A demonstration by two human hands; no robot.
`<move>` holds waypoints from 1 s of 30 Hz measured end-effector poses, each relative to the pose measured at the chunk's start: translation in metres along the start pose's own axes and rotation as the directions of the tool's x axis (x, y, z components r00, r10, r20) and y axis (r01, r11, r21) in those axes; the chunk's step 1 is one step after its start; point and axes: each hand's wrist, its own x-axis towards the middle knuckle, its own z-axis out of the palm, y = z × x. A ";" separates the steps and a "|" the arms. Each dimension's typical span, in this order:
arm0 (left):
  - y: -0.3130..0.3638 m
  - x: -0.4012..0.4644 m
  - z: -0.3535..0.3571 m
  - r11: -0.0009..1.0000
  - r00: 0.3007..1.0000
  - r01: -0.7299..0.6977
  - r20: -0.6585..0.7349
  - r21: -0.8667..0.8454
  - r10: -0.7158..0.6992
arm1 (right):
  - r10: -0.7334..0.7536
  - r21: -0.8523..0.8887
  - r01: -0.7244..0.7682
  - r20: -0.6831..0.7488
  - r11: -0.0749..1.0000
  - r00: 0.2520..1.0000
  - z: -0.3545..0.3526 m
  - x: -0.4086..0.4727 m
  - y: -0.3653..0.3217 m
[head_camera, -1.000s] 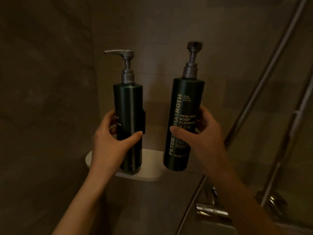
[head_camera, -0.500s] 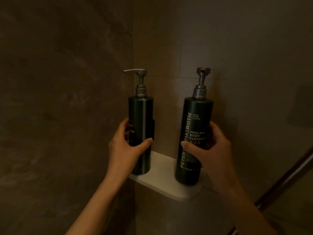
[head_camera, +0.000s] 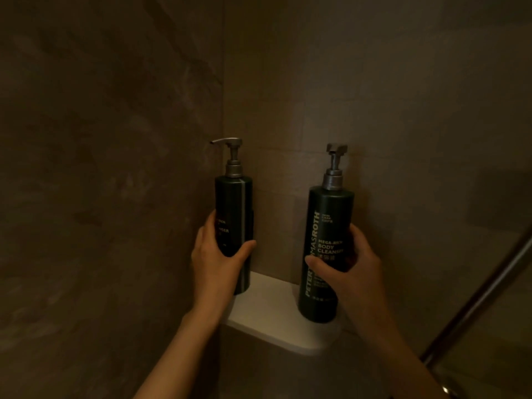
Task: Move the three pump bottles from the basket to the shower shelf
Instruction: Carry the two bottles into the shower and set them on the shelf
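Left hand (head_camera: 214, 264) clasps left pump bottle (head_camera: 233, 214) | right hand (head_camera: 349, 263) clasps body cleanser bottle (head_camera: 325, 249) | both upright on white corner shelf (head_camera: 273, 309), bottles at 9 and 3 o'clock

We see two pump bottles upright on the corner shower shelf (head_camera: 276, 326); the left bottle (head_camera: 233, 214) sits by the side wall, the right bottle (head_camera: 325, 240) well apart. Our left hand (head_camera: 214, 263) wraps the left one; our right hand (head_camera: 349, 266) the right one.

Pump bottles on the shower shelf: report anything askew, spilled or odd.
Nothing stands out. The left bottle and the body cleanser bottle stand upright on the white shelf, apart, each gripped by the left hand and right hand. Their spouts face different ways. No spill shows.
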 end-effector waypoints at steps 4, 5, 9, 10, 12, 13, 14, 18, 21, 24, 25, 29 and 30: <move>0.002 0.002 0.001 1.000 1.000 -0.002 0.008 0.030 0.002 | -0.026 -0.043 0.025 -0.029 0.999 0.999 0.002 0.001 0.000; 0.003 0.003 0.001 0.999 1.000 -0.001 0.012 0.036 0.000 | -0.037 -0.063 0.035 -0.030 0.997 0.999 0.003 0.001 -0.001; 0.007 0.001 -0.002 1.000 1.000 0.012 0.028 0.026 -0.012 | -0.072 -0.127 0.063 -0.071 0.990 0.995 0.003 0.000 -0.002; 0.008 0.000 -0.002 1.000 0.999 0.017 0.032 0.019 -0.017 | -0.081 -0.146 0.067 -0.090 0.987 0.993 0.004 -0.001 -0.003; 0.010 -0.001 -0.003 1.000 0.999 0.025 0.040 0.013 -0.026 | -0.093 -0.182 0.071 -0.114 0.981 0.989 0.005 -0.001 -0.003; 0.012 -0.002 -0.002 1.000 0.999 0.026 0.043 0.016 -0.027 | -0.093 -0.195 0.068 -0.120 0.978 0.988 0.006 -0.002 -0.003; 0.013 -0.003 -0.002 0.999 0.999 0.027 0.044 0.027 -0.029 | -0.089 -0.206 0.062 -0.125 0.977 0.988 0.006 -0.001 -0.004; 0.016 -0.005 -0.003 0.998 0.997 0.032 0.062 0.060 -0.036 | -0.068 -0.216 0.039 -0.131 0.976 0.989 0.007 -0.002 -0.007; 0.015 -0.007 -0.008 0.995 0.997 0.020 0.066 0.095 -0.027 | -0.045 -0.208 0.015 -0.139 0.978 0.989 0.006 -0.007 -0.011; 0.014 -0.013 -0.015 0.994 0.999 0.010 0.050 0.107 -0.015 | -0.027 -0.185 -0.002 -0.152 0.983 0.988 0.005 -0.018 -0.017; 0.014 -0.016 -0.017 0.994 0.999 0.001 0.045 0.111 -0.006 | -0.026 -0.191 -0.006 -0.168 0.981 0.986 0.005 -0.022 -0.019; 0.015 -0.034 -0.025 0.975 0.996 -0.087 0.052 0.205 0.078 | -0.153 -0.370 0.066 -0.212 0.927 0.965 0.009 -0.046 -0.026; 0.016 -0.038 -0.027 0.961 0.992 -0.118 0.065 0.250 0.104 | -0.186 -0.420 0.091 -0.192 0.903 0.964 0.010 -0.050 -0.028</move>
